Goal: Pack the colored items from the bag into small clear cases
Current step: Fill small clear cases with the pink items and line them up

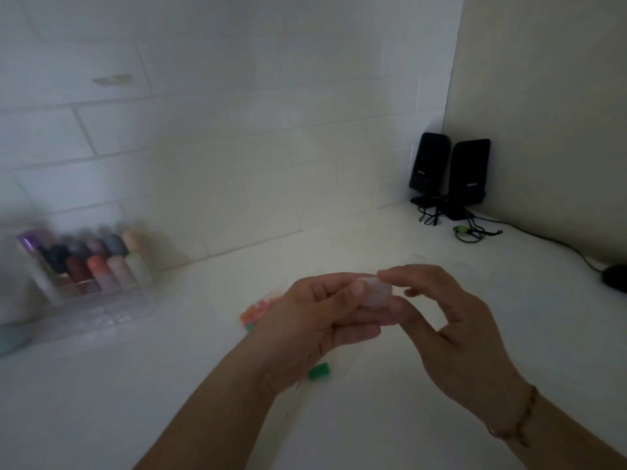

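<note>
- Pinching a small clear case (375, 293) above the tabletop (441, 351), left hand (312, 320) and right hand (454, 330) both curl fingertips round it.
- Probably light, stiff, slippery plastic; gripping the edges seems safest.
- Colored items (261, 308) lie beneath, bagged.

A small clear case (375, 291), pale and blurred, is held above the white desk between the fingertips of both hands. Orange and green items (259, 310) lie on the desk behind the left hand; one green item (319, 371) lies below it.
</note>
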The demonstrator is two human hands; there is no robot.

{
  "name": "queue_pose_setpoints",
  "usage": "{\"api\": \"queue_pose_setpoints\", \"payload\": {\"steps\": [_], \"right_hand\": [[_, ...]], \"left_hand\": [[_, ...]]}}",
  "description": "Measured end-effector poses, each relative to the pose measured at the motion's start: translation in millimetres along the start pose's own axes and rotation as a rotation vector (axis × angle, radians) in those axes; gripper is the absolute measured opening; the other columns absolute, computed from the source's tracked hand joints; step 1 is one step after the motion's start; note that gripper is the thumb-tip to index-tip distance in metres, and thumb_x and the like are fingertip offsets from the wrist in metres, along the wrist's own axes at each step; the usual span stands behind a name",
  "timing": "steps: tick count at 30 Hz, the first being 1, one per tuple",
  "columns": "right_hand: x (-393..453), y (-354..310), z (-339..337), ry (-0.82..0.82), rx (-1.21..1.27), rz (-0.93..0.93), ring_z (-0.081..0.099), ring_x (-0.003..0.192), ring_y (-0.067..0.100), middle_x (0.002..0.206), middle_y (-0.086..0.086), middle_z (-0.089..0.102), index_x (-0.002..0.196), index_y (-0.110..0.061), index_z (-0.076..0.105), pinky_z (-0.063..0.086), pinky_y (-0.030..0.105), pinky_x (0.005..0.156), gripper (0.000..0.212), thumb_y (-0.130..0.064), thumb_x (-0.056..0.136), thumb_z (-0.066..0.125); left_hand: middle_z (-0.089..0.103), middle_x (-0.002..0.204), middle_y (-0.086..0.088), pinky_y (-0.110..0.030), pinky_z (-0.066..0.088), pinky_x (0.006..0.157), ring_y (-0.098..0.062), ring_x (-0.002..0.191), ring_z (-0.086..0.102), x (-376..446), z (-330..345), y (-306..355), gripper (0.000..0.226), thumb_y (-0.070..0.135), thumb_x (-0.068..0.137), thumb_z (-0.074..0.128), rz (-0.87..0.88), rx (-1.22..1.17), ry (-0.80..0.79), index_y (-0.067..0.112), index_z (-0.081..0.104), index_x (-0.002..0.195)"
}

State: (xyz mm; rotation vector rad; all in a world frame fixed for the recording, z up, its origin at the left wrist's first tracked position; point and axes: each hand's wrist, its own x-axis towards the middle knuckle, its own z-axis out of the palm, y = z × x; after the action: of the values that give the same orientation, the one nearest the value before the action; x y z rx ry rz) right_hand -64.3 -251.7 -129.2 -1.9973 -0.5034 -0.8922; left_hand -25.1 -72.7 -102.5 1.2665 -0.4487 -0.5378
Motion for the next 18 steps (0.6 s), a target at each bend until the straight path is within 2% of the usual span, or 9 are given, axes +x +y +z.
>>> {"api": "queue_pose_setpoints", "payload": {"steps": [2, 4, 6, 8, 10, 12, 15, 18], "right_hand": [[1.0, -0.1, 0.8, 0.001, -0.130, -0.095, 0.057, 0.100, 0.005, 0.108, -0.016, 0.063, 0.109, -0.021, 0.065, 0.043, 0.015, 0.086, 0.026, -0.032, 0.086, 0.063], [1.4, 0.4, 0.6, 0.043, -0.207, -0.121, 0.056, 0.093, 0.003, 0.100, -0.012, 0.064, 0.104, -0.019, 0.066, 0.043, 0.016, 0.082, 0.025, -0.034, 0.084, 0.065], [0.7, -1.6, 0.2, 0.107, -0.106, -0.051, 0.059, 0.093, 0.003, 0.100, -0.016, 0.066, 0.107, -0.026, 0.065, 0.044, 0.013, 0.079, 0.025, -0.035, 0.084, 0.065], [0.1, -4.9, -0.9, 0.148, 0.079, 0.028, 0.063, 0.098, 0.010, 0.103, -0.017, 0.069, 0.106, -0.031, 0.066, 0.048, 0.019, 0.080, 0.021, -0.031, 0.084, 0.065], [-0.3, -7.8, -0.6, 0.149, 0.214, 0.078, 0.066, 0.103, 0.018, 0.106, -0.014, 0.072, 0.102, -0.032, 0.068, 0.051, 0.030, 0.085, 0.019, -0.029, 0.084, 0.065], [0.2, -8.8, -0.6, 0.123, 0.229, 0.092, 0.065, 0.108, 0.019, 0.110, -0.014, 0.071, 0.104, -0.035, 0.066, 0.052, 0.033, 0.088, 0.020, -0.031, 0.084, 0.065], [1.0, -5.7, -4.3, 0.106, 0.080, 0.038, 0.063, 0.111, 0.016, 0.116, -0.017, 0.067, 0.110, -0.028, 0.067, 0.053, 0.028, 0.084, 0.024, -0.031, 0.085, 0.065], [0.6, -4.3, -6.7, 0.132, 0.024, 0.007, 0.065, 0.103, 0.013, 0.111, -0.016, 0.069, 0.108, -0.021, 0.069, 0.052, 0.022, 0.078, 0.025, -0.029, 0.085, 0.065]], "left_hand": [[0.071, 0.109, -0.019, -0.029, 0.057, 0.084, -0.029, 0.100, 0.069, 2.0, -1.9, -2.1, 0.039, 0.023, 0.079, 0.074, 0.039, 0.019, 0.048, 0.002, 0.067, 0.111], [0.072, 0.106, -0.018, -0.029, 0.057, 0.082, -0.025, 0.095, 0.070, 3.8, -2.6, -4.2, 0.042, 0.020, 0.071, 0.077, 0.065, 0.049, 0.087, 0.002, 0.066, 0.108], [0.070, 0.111, -0.019, -0.028, 0.056, 0.082, -0.026, 0.098, 0.069, 3.1, -0.5, -3.3, 0.046, 0.027, 0.074, 0.072, 0.054, -0.007, 0.021, 0.003, 0.066, 0.113], [0.068, 0.117, -0.020, -0.031, 0.056, 0.087, -0.029, 0.106, 0.067, 1.4, 1.6, -1.9, 0.050, 0.036, 0.082, 0.061, 0.008, -0.149, -0.111, 0.003, 0.066, 0.120], [0.066, 0.120, -0.019, -0.034, 0.055, 0.090, -0.029, 0.109, 0.066, 0.1, 4.7, -1.9, 0.046, 0.034, 0.089, 0.053, -0.019, -0.254, -0.203, 0.003, 0.065, 0.120], [0.066, 0.120, -0.019, -0.035, 0.055, 0.089, -0.027, 0.106, 0.067, 0.9, 6.6, -5.5, 0.042, 0.028, 0.091, 0.051, -0.019, -0.271, -0.196, 0.001, 0.065, 0.120], [0.071, 0.112, -0.014, -0.033, 0.056, 0.088, -0.022, 0.102, 0.069, 3.4, 6.0, -9.0, 0.036, 0.025, 0.090, 0.051, 0.007, -0.250, -0.138, 0.006, 0.070, 0.114], [0.072, 0.110, -0.012, -0.032, 0.055, 0.090, -0.022, 0.103, 0.069, 4.5, 4.4, -9.1, 0.035, 0.025, 0.091, 0.050, 0.010, -0.238, -0.144, 0.010, 0.072, 0.111]]}}
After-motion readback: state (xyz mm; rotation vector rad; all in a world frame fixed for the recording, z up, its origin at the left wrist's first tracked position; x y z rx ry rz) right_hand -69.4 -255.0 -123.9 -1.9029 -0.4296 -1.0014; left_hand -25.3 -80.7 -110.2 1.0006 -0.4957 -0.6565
